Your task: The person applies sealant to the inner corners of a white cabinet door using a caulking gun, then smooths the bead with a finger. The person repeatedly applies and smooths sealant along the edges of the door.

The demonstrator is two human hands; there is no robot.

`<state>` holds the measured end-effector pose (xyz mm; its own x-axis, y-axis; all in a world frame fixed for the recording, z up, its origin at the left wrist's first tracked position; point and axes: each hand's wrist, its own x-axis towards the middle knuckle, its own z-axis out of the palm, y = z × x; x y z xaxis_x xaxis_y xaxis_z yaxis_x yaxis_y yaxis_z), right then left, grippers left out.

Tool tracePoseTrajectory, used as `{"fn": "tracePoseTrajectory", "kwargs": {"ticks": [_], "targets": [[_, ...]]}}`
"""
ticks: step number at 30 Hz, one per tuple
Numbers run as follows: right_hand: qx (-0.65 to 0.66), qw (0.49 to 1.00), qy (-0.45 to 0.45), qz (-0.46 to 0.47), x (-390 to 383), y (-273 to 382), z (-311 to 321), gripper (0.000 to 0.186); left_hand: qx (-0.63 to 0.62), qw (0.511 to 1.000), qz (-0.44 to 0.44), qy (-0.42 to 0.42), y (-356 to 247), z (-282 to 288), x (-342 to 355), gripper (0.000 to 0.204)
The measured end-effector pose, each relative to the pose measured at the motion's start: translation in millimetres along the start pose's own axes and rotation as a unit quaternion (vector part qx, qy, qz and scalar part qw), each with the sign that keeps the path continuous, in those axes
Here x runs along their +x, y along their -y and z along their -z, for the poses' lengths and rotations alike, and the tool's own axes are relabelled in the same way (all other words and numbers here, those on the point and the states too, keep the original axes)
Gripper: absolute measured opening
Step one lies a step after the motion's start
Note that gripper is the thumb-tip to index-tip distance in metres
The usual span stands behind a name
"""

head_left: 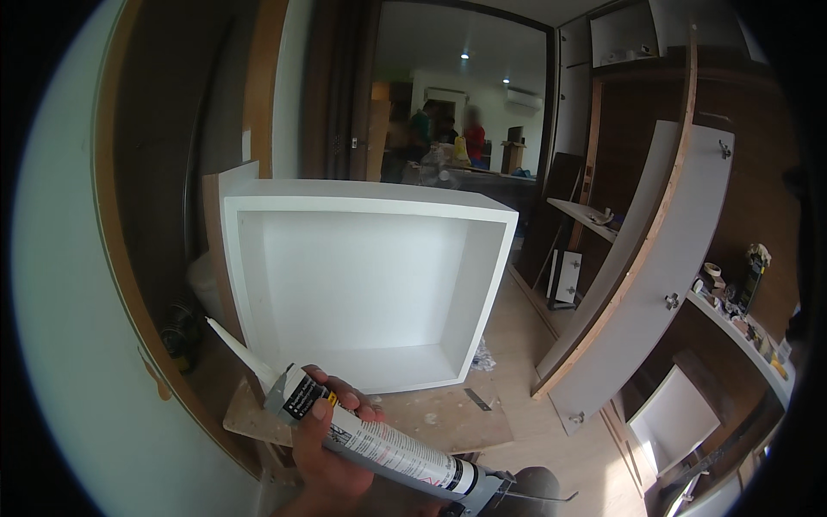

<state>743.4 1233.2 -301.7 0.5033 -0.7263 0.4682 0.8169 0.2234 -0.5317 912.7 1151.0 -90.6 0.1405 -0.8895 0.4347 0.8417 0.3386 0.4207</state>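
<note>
My left hand (326,448) is wrapped around a white sealant cartridge (388,448) that sits in a caulking gun (482,495). Its long white nozzle (237,349) points up and left, toward the lower left corner of a white open box cabinet (362,284). The cabinet stands on its side on a wooden board (431,418), its opening facing me. A dark rounded shape (534,487) sits at the gun's rear end by the bottom edge; whether it is my right hand is unclear.
A curved white wall and a brown wooden frame (121,258) close off the left. White door panels with hinges (655,284) lean at the right. Behind them a shelf (741,327) carries small items. Several people stand in the far room (444,129).
</note>
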Motion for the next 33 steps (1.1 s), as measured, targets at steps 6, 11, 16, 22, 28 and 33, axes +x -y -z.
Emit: {"fn": "tracePoseTrajectory", "kwargs": {"ticks": [6,11,16,22,28,33], "targets": [[0.009,0.999,-0.042,-0.016,-7.6,-11.5,1.6,0.032,-0.007,0.999,-0.017,-0.028,-2.7,-0.3,0.9,0.039],[0.011,0.997,-0.071,-0.027,-15.6,-22.3,10.2,0.029,0.025,1.000,0.011,0.006,-2.4,1.1,-2.2,0.041],[0.012,0.993,-0.112,-0.047,-31.1,-40.8,35.9,0.028,0.043,0.999,0.022,0.017,1.7,-1.7,-6.4,0.042],[-0.014,0.976,-0.201,-0.082,-34.3,-52.5,57.4,0.031,0.107,0.994,0.004,0.029,9.5,-5.9,-8.7,0.049],[0.010,1.000,-0.017,-0.008,-6.4,-26.4,22.0,0.037,0.147,0.989,0.005,0.017,14.9,-7.9,-10.0,0.053],[0.030,0.998,-0.045,-0.014,0.5,-14.0,1.1,0.039,0.162,0.987,0.013,0.013,19.3,-9.5,-11.7,0.057]]}}
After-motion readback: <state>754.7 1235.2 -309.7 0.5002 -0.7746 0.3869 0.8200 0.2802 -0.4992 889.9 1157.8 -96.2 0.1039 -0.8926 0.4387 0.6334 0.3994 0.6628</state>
